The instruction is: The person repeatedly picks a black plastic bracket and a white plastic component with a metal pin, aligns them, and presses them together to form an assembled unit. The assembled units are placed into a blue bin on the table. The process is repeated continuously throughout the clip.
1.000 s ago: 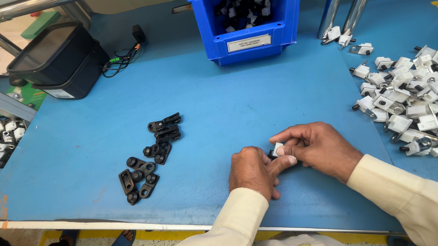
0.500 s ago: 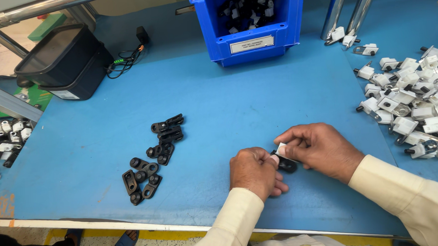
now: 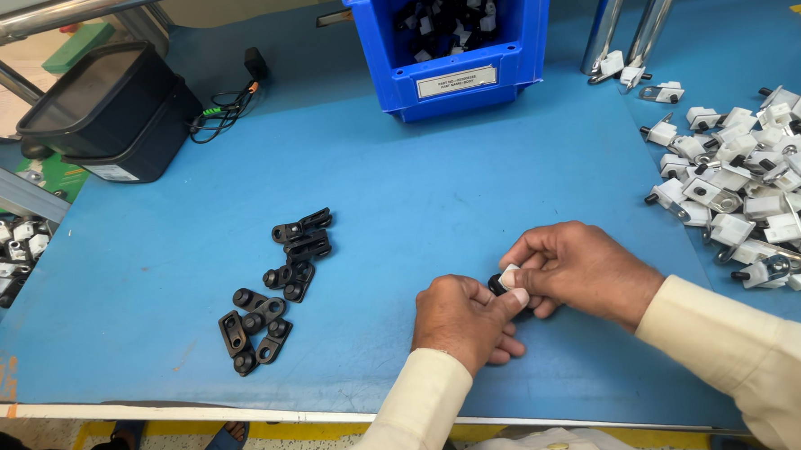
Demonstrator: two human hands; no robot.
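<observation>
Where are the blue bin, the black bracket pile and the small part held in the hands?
blue bin [image 3: 512,65]: head view, front wall right of the label.
black bracket pile [image 3: 277,280]: head view, a bracket mid-pile.
small part [image 3: 508,277]: head view, its white end showing between the fingers of both hands.

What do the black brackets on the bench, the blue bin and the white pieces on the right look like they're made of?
Black brackets: probably moulded plastic, matte with soft highlights, though coated metal is possible. Blue bin: glossy moulded plastic, uniform colour, thick rounded rim. White pieces: apparently white plastic bodies with shiny silver metal loops and black pins.
</observation>
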